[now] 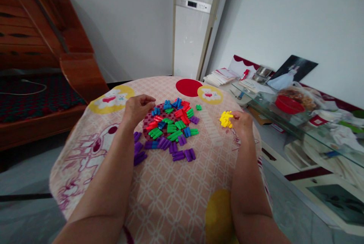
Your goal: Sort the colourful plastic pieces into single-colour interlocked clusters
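A heap of small plastic pieces [172, 122] in red, green, blue and purple lies in the middle of a round table with a pink patterned cloth [170, 191]. My left hand [138, 108] rests at the heap's left edge, its fingers curled shut; what is inside them is hidden. Several purple pieces [182, 154] lie apart on the near side. To the right sits a separate little pile of yellow pieces [225, 118]. My right hand [241, 122] touches that pile, fingers pinched at the yellow pieces.
A wooden bench with a dark cushion [34, 96] stands at the left. A tall white appliance [193, 24] stands behind the table. At the right a glass-topped stand [298, 122] holds papers, a red bowl [287, 104], a photo and bags.
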Available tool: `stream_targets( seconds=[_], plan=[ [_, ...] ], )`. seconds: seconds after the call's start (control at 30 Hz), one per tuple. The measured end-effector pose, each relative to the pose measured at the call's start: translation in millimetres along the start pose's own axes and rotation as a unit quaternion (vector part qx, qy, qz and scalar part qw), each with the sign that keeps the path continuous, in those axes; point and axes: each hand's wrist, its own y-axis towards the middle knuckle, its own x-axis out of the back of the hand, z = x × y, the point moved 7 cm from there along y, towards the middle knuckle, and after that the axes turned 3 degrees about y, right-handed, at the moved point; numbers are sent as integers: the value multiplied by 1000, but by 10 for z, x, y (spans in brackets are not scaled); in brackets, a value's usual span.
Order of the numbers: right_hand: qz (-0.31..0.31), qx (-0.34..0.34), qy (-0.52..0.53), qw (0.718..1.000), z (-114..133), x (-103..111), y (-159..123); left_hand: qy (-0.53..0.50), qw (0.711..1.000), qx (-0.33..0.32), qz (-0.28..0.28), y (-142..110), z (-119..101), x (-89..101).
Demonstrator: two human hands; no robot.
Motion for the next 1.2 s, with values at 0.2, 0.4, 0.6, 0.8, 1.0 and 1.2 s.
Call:
stream_targets(
  seconds=[0.2, 0.4, 0.6, 0.8, 1.0, 1.2],
  plan=[
    [95, 2, -289, 953, -135, 21, -48, -2, 1000, 8, -3, -10, 7, 3],
    [120, -11, -348, 930, -131, -88, -73, 25, 1000, 6, -1, 4, 24, 14],
    [93, 2, -347, 933, -151, -88, -43, -2, 1000, 18, -5, 7, 61, 42],
    [-12, -19, -275, 961, -153, 76, -21, -27, 999, 29, -19, 18, 135, 102],
    [-23, 97, -107, 989, 374, -422, -190, 27, 999, 35, -1, 46, 313, 59],
    [100, 158, 67, 980, 875, -1354, -76, 170, 983, 64, 21, 31, 504, 51]
  ],
)
